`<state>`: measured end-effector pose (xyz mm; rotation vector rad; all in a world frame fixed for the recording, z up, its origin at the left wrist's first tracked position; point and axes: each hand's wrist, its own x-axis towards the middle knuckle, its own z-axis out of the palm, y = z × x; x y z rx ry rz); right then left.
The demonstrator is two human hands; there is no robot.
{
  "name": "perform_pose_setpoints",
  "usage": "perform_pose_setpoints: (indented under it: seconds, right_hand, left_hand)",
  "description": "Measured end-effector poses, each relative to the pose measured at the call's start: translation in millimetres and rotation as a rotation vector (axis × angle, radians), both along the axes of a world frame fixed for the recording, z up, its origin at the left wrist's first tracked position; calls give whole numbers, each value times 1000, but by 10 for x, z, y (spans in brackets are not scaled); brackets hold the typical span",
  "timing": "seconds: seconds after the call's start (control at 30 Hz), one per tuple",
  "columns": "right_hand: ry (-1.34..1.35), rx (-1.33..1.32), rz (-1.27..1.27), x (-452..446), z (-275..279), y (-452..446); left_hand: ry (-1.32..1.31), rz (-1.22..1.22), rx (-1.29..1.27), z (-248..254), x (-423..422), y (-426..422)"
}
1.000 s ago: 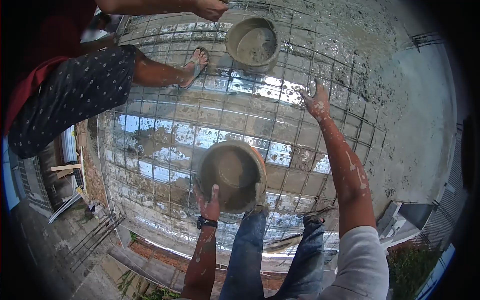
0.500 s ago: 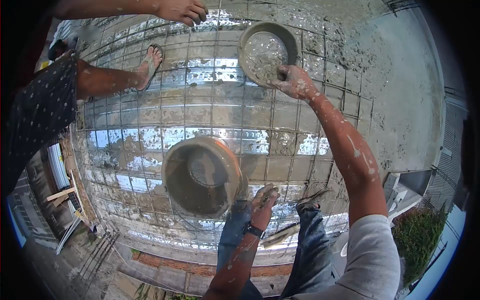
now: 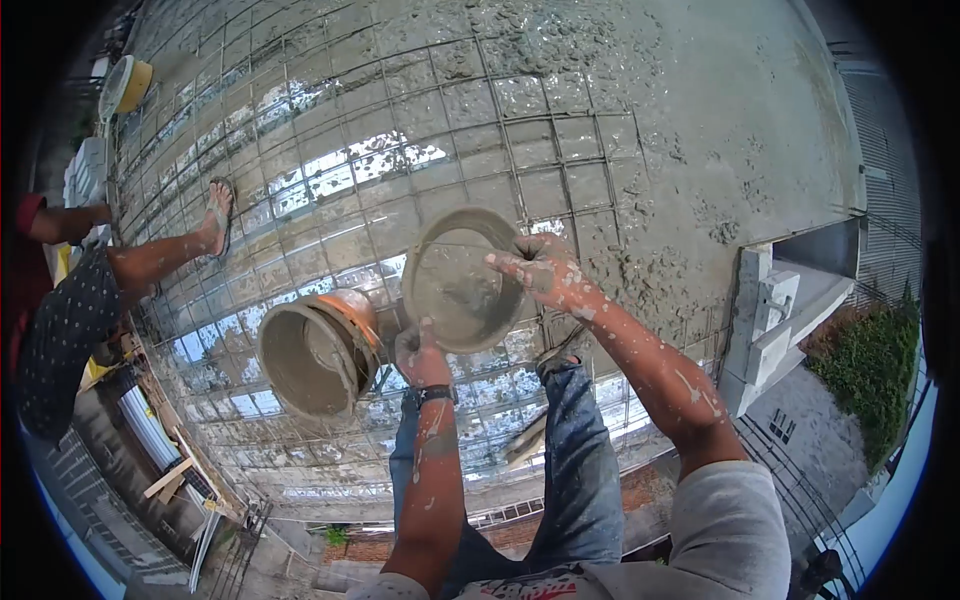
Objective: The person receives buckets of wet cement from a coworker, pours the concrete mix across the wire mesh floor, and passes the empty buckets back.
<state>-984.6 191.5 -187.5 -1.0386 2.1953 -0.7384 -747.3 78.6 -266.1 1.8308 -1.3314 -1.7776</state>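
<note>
A round bucket (image 3: 452,272), coated in grey cement, is tilted so that its mouth faces me. My right hand (image 3: 548,275) is closed on the right side of its rim, and its fingers are smeared with cement. On the near-left edge my left hand (image 3: 422,358) also grips the rim, the thumb against it and the other fingers partly hidden. Just left of that hand, two nested buckets (image 3: 290,365), one with an orange outside, lie tilted on the steel mesh (image 3: 440,95). Wet concrete (image 3: 690,100) spreads over the right side of the mesh.
A co-worker's sandalled foot (image 3: 217,215) stands on the mesh at left. A yellow bucket (image 3: 132,88) sits at the far left edge. At right is a concrete block structure (image 3: 775,330) beside an opening. A wooden-looking tool (image 3: 527,440) lies between my legs.
The bucket has come nearer to me, and my left hand has risen to hold its rim. The co-worker's hand has drawn away to the left. My view has shifted too.
</note>
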Motion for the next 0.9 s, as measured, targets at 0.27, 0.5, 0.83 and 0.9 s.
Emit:
perform_pose_setpoints:
  seconds: [0.27,0.5,0.83,0.9]
  right_hand:
    - [-494,109,-517,913,-588,2899]
    - [115,16,-791,1596,-1710,4568]
    - [-255,-56,-1885,328,-1688,7300]
    - [-437,-78,-2046,114,-1444,7773]
  left_hand:
    - [-445,-647,199,-243,-667,2184]
    - [-334,-968,144,-253,-1685,4186]
    - [154,-1238,319,131,-3046,4937]
    - [-96,-1239,314,-43,-2888,4493]
